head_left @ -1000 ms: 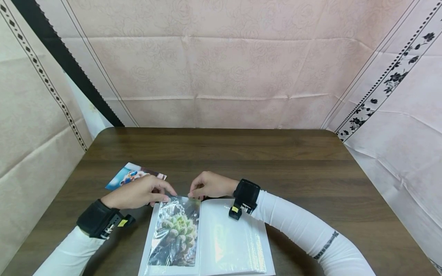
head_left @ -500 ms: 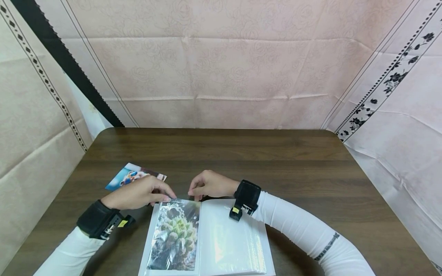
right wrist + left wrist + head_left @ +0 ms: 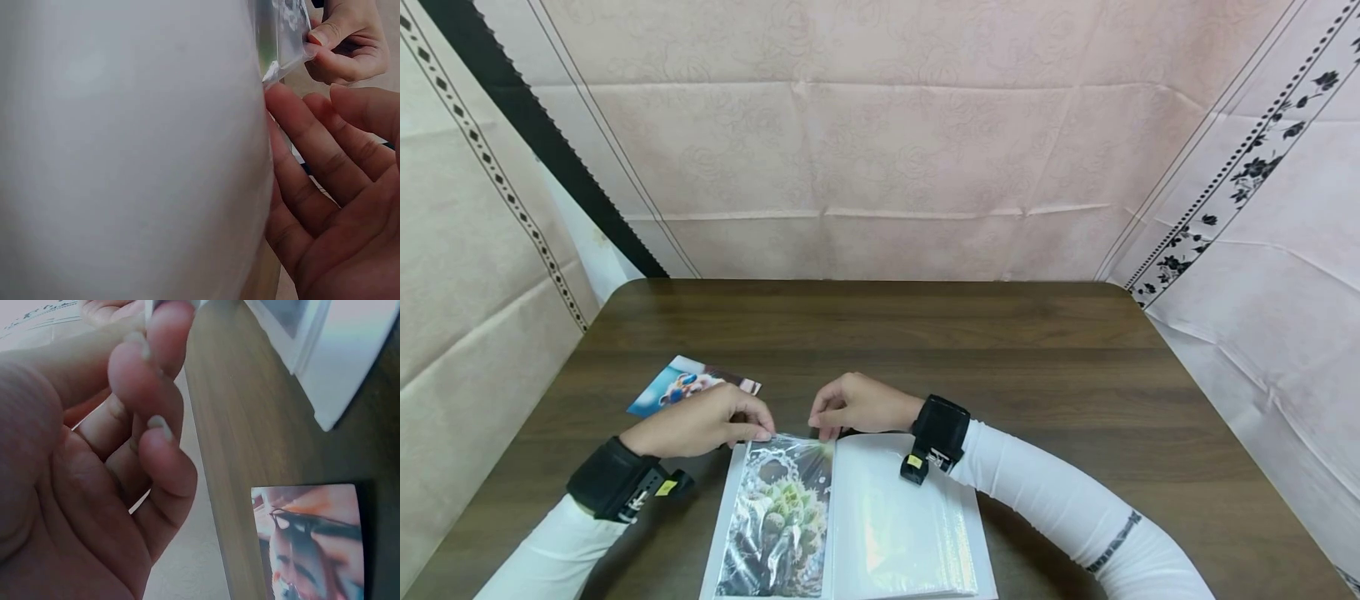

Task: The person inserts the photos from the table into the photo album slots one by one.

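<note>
An open photo album [image 3: 910, 517] lies on the table, its left page bearing a clear plastic sleeve [image 3: 284, 37] with a succulent photo [image 3: 790, 517] inside. My left hand [image 3: 707, 419] pinches the sleeve's top edge between thumb and index finger, seen best in the right wrist view. At the top of the album near the spine is my right hand [image 3: 861, 404]. Its fingers [image 3: 306, 125] are loosely bent and touch the page edges, with the thumb apart from them. A second photo [image 3: 685, 385], blue and brown, lies beyond my left hand, which partly covers it.
The brown wooden table [image 3: 1000, 358] runs back to a pale patterned cloth [image 3: 887, 167] hanging behind it. Similar cloths hang at both sides. Each wrist wears a black camera band [image 3: 940, 429].
The succulent photo has slid down inside the sleeve toward me, and its lower edge is now nearer the page bottom. My left fingers have shifted slightly left; the right hand has barely moved.
</note>
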